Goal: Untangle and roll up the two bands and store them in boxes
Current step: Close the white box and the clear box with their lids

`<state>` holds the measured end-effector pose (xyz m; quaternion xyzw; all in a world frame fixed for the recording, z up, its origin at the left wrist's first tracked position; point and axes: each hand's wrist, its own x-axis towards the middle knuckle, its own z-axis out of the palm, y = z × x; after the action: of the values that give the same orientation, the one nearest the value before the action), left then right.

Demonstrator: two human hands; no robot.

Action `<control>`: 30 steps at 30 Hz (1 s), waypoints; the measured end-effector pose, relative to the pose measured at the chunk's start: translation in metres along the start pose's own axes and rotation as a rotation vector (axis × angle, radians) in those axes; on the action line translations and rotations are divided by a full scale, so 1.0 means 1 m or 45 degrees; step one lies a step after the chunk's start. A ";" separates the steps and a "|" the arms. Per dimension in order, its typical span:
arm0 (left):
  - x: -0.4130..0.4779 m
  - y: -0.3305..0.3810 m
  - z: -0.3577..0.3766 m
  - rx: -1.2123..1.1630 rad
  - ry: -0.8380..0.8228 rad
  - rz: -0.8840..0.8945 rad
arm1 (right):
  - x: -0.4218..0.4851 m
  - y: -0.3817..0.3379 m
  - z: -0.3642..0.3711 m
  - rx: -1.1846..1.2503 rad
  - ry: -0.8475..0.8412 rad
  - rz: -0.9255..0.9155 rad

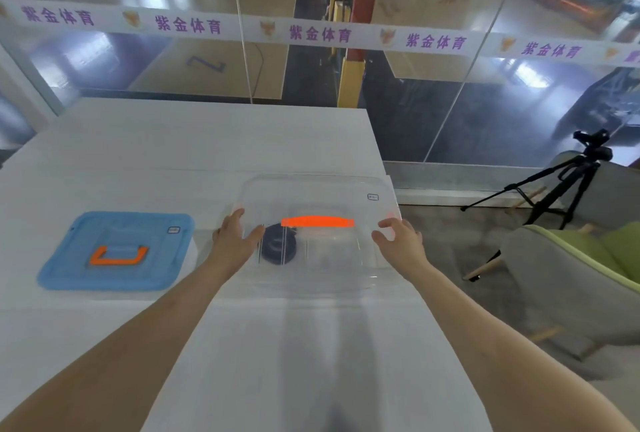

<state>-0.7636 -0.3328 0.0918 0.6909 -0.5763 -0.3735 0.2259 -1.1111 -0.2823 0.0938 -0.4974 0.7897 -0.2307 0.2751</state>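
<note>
A clear plastic box (332, 265) with a clear lid and an orange handle (317, 222) stands on the white table near its right edge. A rolled dark band (278, 247) shows through the lid at the box's left side. My left hand (235, 236) lies on the lid's left edge with straight fingers. My right hand (398, 237) is at the lid's right edge, fingers loosely spread. A blue box (116, 251) with an orange handle (117, 256) sits shut to the left. I cannot see a second band.
The white table (207, 141) ends just right of the clear box. Beyond that edge stand a black tripod (561, 182) and a grey-green chair (581, 276). A glass wall runs behind the table.
</note>
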 end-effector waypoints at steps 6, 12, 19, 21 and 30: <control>-0.008 -0.010 0.007 0.205 -0.148 0.071 | 0.003 0.013 0.017 -0.330 -0.043 -0.140; -0.006 -0.019 0.011 0.630 -0.242 0.120 | -0.005 0.017 0.023 -0.534 -0.027 -0.207; -0.024 0.000 0.003 0.812 -0.269 0.124 | -0.022 -0.011 0.015 -0.713 -0.039 -0.202; -0.039 0.001 -0.001 0.802 -0.206 0.178 | -0.038 -0.023 0.017 -0.728 -0.012 -0.274; -0.125 -0.026 -0.057 0.822 -0.174 0.229 | -0.145 -0.084 0.048 -0.692 -0.080 -0.400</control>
<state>-0.7105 -0.2124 0.1396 0.6467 -0.7371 -0.1957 -0.0117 -0.9727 -0.1879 0.1419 -0.6755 0.7271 -0.0354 0.1173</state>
